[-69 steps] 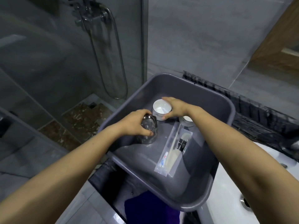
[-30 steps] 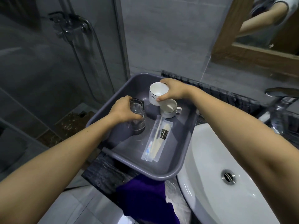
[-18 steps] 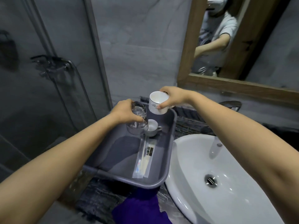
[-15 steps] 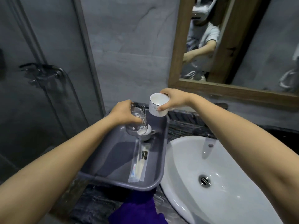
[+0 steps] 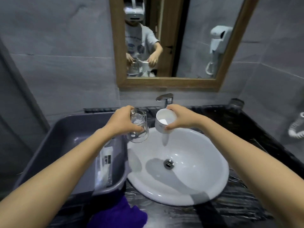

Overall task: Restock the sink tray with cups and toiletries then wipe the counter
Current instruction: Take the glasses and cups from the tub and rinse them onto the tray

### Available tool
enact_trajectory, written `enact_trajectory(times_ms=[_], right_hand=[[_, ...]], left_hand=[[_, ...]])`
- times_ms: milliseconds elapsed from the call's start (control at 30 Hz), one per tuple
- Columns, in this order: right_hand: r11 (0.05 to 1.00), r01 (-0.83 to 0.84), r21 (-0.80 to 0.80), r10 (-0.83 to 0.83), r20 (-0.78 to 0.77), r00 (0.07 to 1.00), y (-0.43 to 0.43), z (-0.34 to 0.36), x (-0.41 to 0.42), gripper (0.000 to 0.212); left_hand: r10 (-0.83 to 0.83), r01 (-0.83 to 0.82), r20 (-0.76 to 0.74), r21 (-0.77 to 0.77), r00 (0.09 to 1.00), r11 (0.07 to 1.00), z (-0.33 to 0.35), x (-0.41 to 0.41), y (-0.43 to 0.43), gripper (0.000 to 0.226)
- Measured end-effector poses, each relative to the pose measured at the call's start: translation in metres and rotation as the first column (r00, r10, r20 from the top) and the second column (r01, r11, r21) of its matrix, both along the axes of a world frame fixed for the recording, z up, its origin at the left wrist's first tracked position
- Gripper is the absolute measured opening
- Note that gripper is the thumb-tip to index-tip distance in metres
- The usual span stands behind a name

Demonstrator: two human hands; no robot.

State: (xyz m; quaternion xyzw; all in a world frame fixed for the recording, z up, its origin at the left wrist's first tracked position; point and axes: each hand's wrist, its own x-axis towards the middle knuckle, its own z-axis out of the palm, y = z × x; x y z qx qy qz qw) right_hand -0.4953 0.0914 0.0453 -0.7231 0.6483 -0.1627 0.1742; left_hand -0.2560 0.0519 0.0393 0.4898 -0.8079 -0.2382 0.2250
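Currently left hand is gripping a glass, right hand pinching a white cup; both hovering over basin's back edge, likely awaiting placement.

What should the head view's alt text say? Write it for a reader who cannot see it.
Two bare hands hold cups above a white sink: the left hand grips a clear glass, the right hand a white cup. A grey tub with wrapped toiletries sits left; a purple cloth lies in front.

Grey tiled walls enclose the room. A wood-framed mirror hangs above a chrome faucet; a white wall-mounted hair dryer is reflected in it
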Motion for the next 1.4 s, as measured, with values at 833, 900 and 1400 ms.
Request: enact_trajectory(times_ms=[833, 900, 1400], right_hand=[[0.954, 0.287, 0.084, -0.299, 0.252, 0.920, 0.100, -0.081, -0.319, 0.051], [0.952, 0.296, 0.081, -0.307, 0.248, 0.919, 0.097, -0.081, -0.339, 0.041], [0.871, 0.487, 0.064, -0.490, 0.198, 0.849, 0.059, -0.098, -0.402, 0.093]], left_hand=[[-0.208, 0.205, 0.039, 0.063, 0.977, 0.977, -0.064, -0.356, -0.003, 0.061], [-0.190, 0.187, 0.053, 0.052, 0.980, 0.981, -0.060, -0.378, -0.017, 0.064], [-0.084, 0.083, 0.001, 0.080, 0.996, 0.993, -0.069, -0.489, -0.108, 0.070]])
